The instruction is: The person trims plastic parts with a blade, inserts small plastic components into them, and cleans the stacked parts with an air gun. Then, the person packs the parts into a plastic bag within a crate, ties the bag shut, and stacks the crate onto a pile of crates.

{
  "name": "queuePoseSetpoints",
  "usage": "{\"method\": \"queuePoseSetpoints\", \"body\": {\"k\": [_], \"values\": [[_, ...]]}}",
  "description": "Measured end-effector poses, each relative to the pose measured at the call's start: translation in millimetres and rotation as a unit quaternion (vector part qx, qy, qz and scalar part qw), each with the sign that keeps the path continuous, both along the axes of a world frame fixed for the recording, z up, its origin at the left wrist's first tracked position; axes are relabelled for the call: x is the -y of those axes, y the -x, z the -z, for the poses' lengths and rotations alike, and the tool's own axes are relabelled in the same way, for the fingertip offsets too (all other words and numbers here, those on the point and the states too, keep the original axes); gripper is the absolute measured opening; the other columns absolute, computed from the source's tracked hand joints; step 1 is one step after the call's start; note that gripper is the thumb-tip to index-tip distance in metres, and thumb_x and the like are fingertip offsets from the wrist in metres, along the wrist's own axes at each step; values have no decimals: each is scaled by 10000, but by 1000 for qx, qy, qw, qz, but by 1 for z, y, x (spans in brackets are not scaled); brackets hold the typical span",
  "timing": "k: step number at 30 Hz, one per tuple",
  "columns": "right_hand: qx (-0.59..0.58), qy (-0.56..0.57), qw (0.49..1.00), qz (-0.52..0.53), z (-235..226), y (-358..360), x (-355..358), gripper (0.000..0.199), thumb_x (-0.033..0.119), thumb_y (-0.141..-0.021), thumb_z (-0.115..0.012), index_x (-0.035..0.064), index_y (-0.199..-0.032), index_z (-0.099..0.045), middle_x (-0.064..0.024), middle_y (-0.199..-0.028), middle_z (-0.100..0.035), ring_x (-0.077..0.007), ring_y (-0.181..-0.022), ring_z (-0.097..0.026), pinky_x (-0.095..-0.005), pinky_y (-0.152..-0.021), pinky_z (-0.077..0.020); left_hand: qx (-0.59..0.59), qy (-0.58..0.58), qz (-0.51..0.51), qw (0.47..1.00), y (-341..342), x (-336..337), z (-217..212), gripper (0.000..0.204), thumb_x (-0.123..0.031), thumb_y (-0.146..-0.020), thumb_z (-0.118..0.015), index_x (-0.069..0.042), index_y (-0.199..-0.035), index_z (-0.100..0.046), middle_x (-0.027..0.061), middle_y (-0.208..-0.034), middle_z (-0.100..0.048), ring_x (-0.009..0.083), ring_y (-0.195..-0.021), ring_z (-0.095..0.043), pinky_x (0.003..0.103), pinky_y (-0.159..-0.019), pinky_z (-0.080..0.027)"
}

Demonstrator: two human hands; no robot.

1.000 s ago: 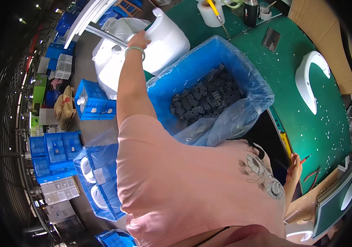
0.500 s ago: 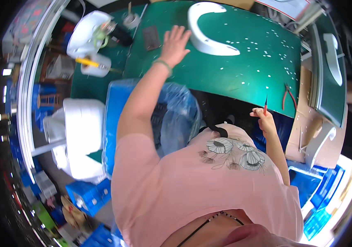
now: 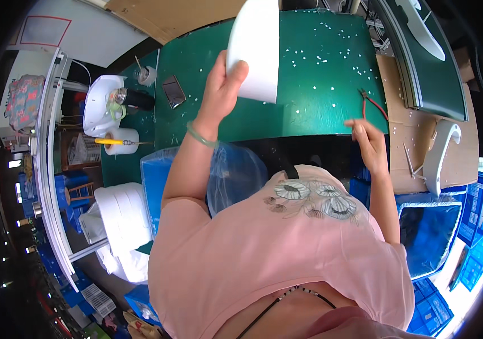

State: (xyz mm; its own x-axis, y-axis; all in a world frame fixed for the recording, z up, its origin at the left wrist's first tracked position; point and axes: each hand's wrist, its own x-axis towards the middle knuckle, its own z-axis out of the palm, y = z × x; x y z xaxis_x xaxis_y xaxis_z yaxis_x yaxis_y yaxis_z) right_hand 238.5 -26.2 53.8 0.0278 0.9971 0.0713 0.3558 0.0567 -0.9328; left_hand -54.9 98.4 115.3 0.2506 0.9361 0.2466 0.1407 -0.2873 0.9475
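Pinched at its left side, a white part (image 3: 261, 51) was in my left hand (image 3: 223, 85), thumb laid over the near face and the other fingers along the edge, partly out of sight. It rose from my grip toward the far side of the green table (image 3: 196, 56), and I could not tell whether its lower edge touched the top. Just below the grip, a pale green bangle (image 3: 200, 135) circled my wrist. To the right of the grip and nearer my body was my right hand (image 3: 371, 146), fingers loosely bent; I could not tell whether it held anything. Just beyond that hand lay red-handled pliers (image 3: 365, 96), and white scraps (image 3: 354, 56) were scattered to the right of the held part. Left of the grip lay a phone (image 3: 173, 91), and farther left a black bottle (image 3: 138, 99) and a white roll (image 3: 122, 141) with a yellow-handled tool (image 3: 108, 141) over it. Below the grip, beside my forearm, was a blue box (image 3: 156, 181) with clear plastic film (image 3: 235, 175). Well to the right, a white curved piece (image 3: 439, 158) was by the cardboard (image 3: 397, 152).
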Motion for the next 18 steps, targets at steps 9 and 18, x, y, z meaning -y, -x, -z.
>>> {"method": "queuePoseSetpoints", "body": {"k": [9,18], "values": [[41,-202,962,-178,-66,93,-10,195,178,-835,-642,-16,-837,-628,-65,-671,-561,-144,-593,-507,-254,-529,-379,310,68,-73,945,-8,104,18,318,-259,-984,-383,-8,-1105,-538,35,-1007,-601,70,-899,-538,222,-776,-437],[113,-273,946,-132,-67,95,13,163,139,-776,-693,-10,-816,-640,-82,-615,-559,-178,-514,-501,-269,-474,-375,272,72,-19,959,-13,128,19,380,-265,-984,-381,-8,-1251,-460,59,-1114,-573,81,-971,-529,224,-832,-424]]}}
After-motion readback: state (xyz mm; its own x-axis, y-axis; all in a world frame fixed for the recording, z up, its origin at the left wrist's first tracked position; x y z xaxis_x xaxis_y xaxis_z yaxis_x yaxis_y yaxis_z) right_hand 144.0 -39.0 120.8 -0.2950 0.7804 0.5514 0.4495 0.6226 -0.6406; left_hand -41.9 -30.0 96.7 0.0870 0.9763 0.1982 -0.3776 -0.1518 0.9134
